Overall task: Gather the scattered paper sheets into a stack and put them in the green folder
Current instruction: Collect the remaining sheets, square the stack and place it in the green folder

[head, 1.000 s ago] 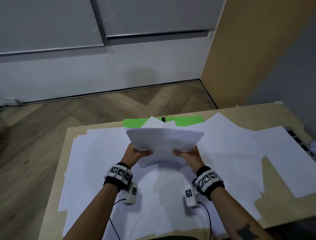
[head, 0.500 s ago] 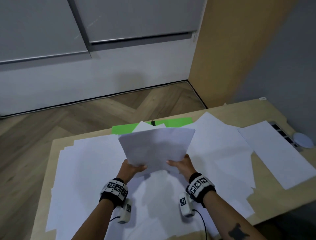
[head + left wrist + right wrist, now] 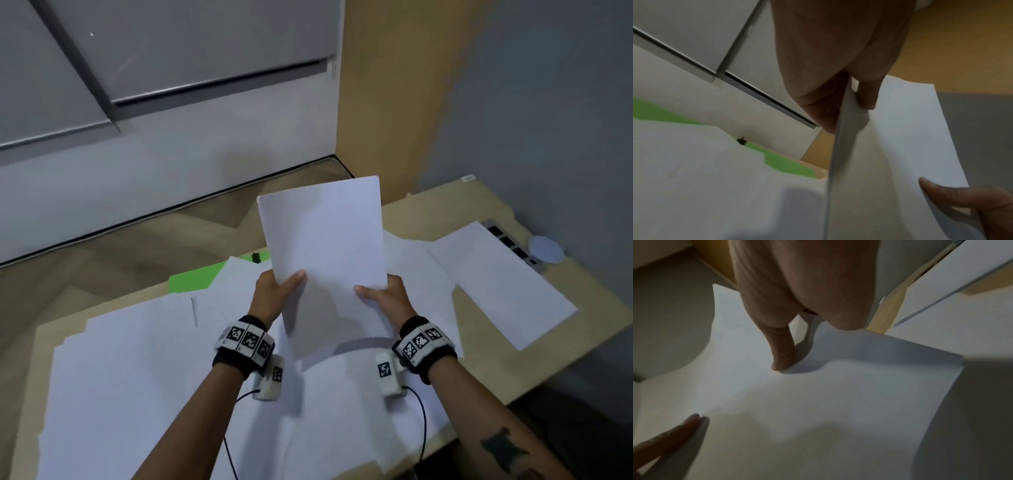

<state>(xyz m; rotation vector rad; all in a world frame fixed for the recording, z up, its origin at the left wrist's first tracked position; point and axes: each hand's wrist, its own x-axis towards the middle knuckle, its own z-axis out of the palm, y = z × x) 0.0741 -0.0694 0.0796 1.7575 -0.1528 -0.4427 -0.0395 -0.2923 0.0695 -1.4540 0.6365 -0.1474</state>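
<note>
I hold a stack of white sheets (image 3: 325,240) upright above the table, its long side vertical. My left hand (image 3: 277,287) pinches its left edge, thumb on the near face. My right hand (image 3: 383,294) pinches its right edge the same way. In the left wrist view the stack (image 3: 890,146) runs between the left thumb and fingers (image 3: 824,112). The right wrist view shows the stack (image 3: 818,394) under the right thumb. Many loose white sheets (image 3: 144,359) cover the table. The green folder (image 3: 191,281) lies at the far table edge, mostly buried under sheets; the green folder (image 3: 785,162) also shows from the left wrist.
One separate sheet (image 3: 496,284) lies at the right on the wooden table (image 3: 582,329). A grey power strip (image 3: 513,246) and a round pale disc (image 3: 544,250) sit at the far right edge. A wooden panel (image 3: 394,85) and a grey wall stand behind.
Both hands have turned the held stack from lying wide and nearly flat to standing upright, and raised it. The head view has swung to the left and nearer.
</note>
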